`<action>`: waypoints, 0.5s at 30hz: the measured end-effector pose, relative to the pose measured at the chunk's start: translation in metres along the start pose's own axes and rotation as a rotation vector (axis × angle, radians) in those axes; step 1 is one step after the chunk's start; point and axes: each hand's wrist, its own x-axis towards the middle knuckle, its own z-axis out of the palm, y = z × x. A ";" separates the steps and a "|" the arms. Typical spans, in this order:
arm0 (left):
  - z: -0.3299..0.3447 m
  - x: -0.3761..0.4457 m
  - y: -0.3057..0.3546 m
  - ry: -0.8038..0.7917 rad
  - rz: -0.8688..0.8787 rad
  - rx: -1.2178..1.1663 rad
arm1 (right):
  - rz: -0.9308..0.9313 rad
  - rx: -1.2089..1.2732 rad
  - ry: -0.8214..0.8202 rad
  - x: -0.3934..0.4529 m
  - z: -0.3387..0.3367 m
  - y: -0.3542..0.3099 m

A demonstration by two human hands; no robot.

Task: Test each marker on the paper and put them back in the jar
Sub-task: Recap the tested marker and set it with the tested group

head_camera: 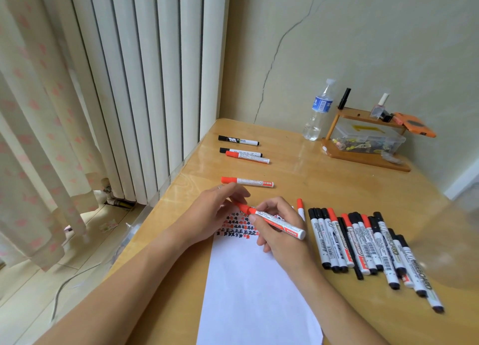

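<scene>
A red-capped whiteboard marker (282,224) lies across both hands above the top of a white sheet of paper (248,293). My left hand (215,212) pinches its red cap while my right hand (280,243) grips the white barrel. Rows of red and black test marks (236,226) cover the paper's top edge, partly hidden by my hands. A pile of several black and red markers (363,246) lies right of the paper. A blurred see-through shape (451,241) at the right edge may be the jar.
Several markers lie apart at the table's far left, among them a red one (247,182) and a black one (238,140). A water bottle (320,111) and a wooden rack (363,158) holding a plastic box stand at the back. A radiator lines the table's left edge.
</scene>
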 end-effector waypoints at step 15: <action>0.004 -0.001 -0.014 -0.054 -0.024 0.149 | 0.016 -0.073 0.154 0.005 -0.005 0.008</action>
